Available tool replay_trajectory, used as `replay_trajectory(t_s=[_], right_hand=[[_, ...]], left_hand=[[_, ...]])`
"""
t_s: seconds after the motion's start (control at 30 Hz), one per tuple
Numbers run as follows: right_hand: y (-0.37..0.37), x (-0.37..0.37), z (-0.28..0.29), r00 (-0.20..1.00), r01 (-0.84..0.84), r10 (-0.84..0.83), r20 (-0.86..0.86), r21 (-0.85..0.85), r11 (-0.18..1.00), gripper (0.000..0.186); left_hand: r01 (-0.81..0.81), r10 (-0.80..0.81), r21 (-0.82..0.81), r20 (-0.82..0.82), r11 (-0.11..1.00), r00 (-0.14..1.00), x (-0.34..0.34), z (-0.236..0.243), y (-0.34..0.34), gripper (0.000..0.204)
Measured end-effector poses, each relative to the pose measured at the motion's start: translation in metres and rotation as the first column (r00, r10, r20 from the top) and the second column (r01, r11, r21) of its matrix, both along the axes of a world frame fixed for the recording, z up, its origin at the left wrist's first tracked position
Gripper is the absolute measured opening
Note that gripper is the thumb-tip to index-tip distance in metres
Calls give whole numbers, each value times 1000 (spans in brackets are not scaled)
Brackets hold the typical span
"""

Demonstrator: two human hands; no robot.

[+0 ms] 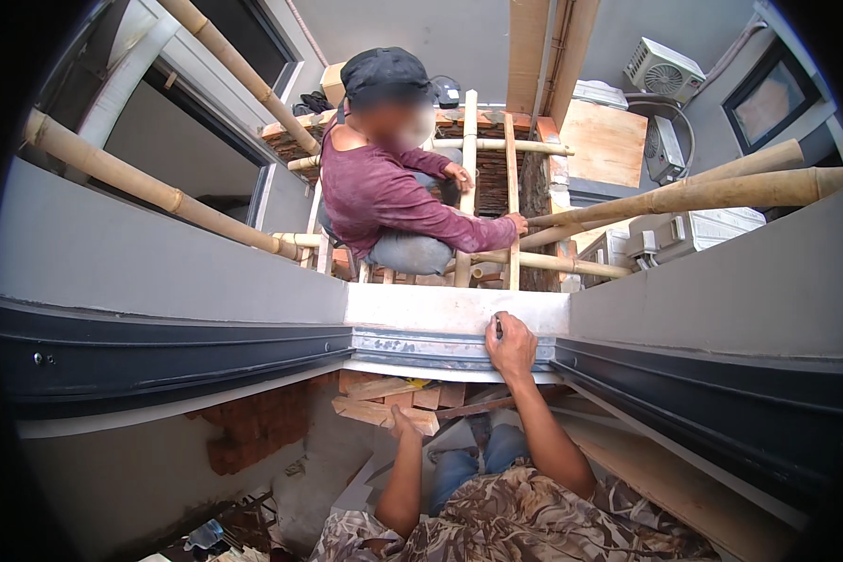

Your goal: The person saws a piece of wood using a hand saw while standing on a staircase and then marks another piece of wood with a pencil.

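My left hand [404, 425] is below the window sill, its fingers closed on the edge of a short wooden board [365, 409]. Over the light sill [440, 307], my right hand [512, 347] is curled round a small dark thing [499, 328], mostly hidden by the fingers and too small to name. Beneath that hand runs the grey, paint-worn window track [421, 348]. More wood pieces and reddish bricks [427, 396] lie just behind the board.
Outside the opening a person [384, 187] squats on bamboo scaffolding, a hand on an upright wooden strip [511, 201]. Bamboo poles [702, 194] slant at the right, near air-conditioner units [665, 68]. Dark frame rails [178, 361] flank the sill. Rubble [225, 539] lies at lower left.
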State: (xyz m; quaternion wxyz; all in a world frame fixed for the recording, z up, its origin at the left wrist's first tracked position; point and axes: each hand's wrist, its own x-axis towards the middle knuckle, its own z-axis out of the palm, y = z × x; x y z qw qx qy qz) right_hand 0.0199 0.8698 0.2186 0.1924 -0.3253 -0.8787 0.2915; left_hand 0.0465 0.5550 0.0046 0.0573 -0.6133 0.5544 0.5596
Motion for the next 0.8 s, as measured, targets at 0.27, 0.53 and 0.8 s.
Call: replay_trajectory(t_s=[0.27,0.53,0.8], right_hand=[[3,3,-6,1000,-12,12,4,8,1000,11],[5,4,-10,1000,-2,2,20,-7,1000,13],[1,5,-13,999,3,-1,41,-56,998,14]], left_hand=[[37,-36,139,-12,990,999,10,4,-8,91],[41,-46,89,63,995,997,25,19,-6,89],[81,-95,150,90,985,991,22,4,-12,90]])
